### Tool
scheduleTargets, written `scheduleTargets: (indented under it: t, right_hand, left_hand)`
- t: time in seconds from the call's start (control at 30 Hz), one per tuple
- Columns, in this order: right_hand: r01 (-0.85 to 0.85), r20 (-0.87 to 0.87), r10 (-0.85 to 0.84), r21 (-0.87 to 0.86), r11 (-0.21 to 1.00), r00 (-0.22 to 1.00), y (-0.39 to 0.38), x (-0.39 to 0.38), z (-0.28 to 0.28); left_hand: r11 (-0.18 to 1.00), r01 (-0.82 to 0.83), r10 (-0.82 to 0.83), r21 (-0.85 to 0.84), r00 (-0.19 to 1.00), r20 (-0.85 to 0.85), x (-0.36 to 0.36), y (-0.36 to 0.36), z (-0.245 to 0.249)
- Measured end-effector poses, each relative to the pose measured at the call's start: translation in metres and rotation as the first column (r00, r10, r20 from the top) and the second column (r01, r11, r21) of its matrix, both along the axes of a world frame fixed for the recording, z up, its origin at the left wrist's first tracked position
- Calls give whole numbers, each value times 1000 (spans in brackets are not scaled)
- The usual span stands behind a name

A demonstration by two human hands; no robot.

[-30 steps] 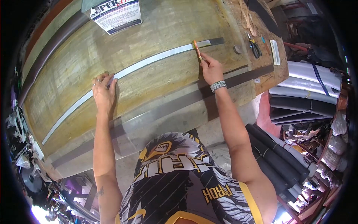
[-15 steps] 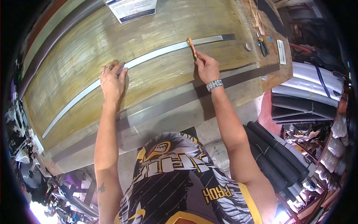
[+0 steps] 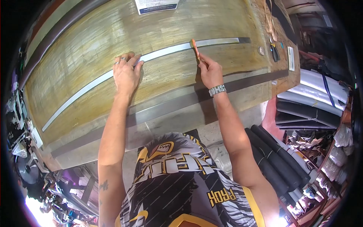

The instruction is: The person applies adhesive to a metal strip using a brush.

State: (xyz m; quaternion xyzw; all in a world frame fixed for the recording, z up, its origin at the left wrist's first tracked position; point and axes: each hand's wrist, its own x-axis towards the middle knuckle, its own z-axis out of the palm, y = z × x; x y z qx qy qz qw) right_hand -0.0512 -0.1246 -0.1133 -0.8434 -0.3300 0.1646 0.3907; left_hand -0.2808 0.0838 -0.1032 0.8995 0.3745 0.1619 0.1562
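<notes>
A long narrow white strip with dark edges and a dark right end lies in a curve across the worktable. My left hand rests on the strip left of its middle. Its fingers lie outstretched over the strip, with the thumb apart; the fingertips are partly hidden. In my right hand, closed around the handle, is a small orange brush that looks like a toothbrush. Its head touches the strip's upper surface, right of the middle.
At the table's right end lie pliers, a small round item and a white label-like piece. A printed sheet is at the back. Dark rolls stand at lower right, below stacked silvery material.
The brush has moved left along the strip with my right hand. My left hand keeps about the same place on the strip. The whole view has shifted slightly.
</notes>
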Motion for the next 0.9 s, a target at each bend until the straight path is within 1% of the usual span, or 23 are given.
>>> scheduleTargets:
  t: [0.13, 0.2, 0.3, 0.4, 0.47, 0.6, 0.7, 0.77, 0.87, 0.9]
  right_hand:
    - [-7, -15, 7, 12, 1000, 1000, 5, -12, -1]
    - [-17, 7, 16, 34, 999, 1000, 8, -18, -2]
    - [-49, 89, 49, 2, 999, 995, 10, -29, 2]
    - [-59, 53, 60, -8, 998, 997, 14, -38, 5]
    - [-66, 73, 67, -8, 998, 995, 18, -44, 6]
    - [-87, 72, 88, -20, 996, 994, 27, -58, 7]
    - [-115, 86, 115, -6, 993, 990, 32, -69, 8]
    - [-119, 58, 118, 6, 993, 991, 38, -78, 12]
    - [-132, 48, 130, 48, 990, 990, 45, -90, 12]
    - [-138, 49, 135, 65, 988, 990, 46, -92, 12]
  left_hand:
    - [1000, 4, -4, -8, 1000, 15, -1, 0, 0]
    - [1000, 2, -2, -8, 1000, 16, -2, 0, 1]
    - [1000, 7, -6, -25, 1000, 30, -4, 2, 0]
    - [1000, 4, -4, -9, 999, 52, -8, 1, -4]
    - [1000, -13, 12, 5, 998, 63, -11, 0, -4]
    - [999, -50, 50, -6, 999, 7, -23, 4, 2]
    - [998, -55, 55, 10, 998, 4, -37, 9, 2]
    - [998, -55, 55, -1, 998, 5, -45, 14, 4]
    - [995, -83, 81, 53, 996, 29, -59, 19, 1]
    - [995, -92, 91, 47, 995, 34, -63, 20, 1]
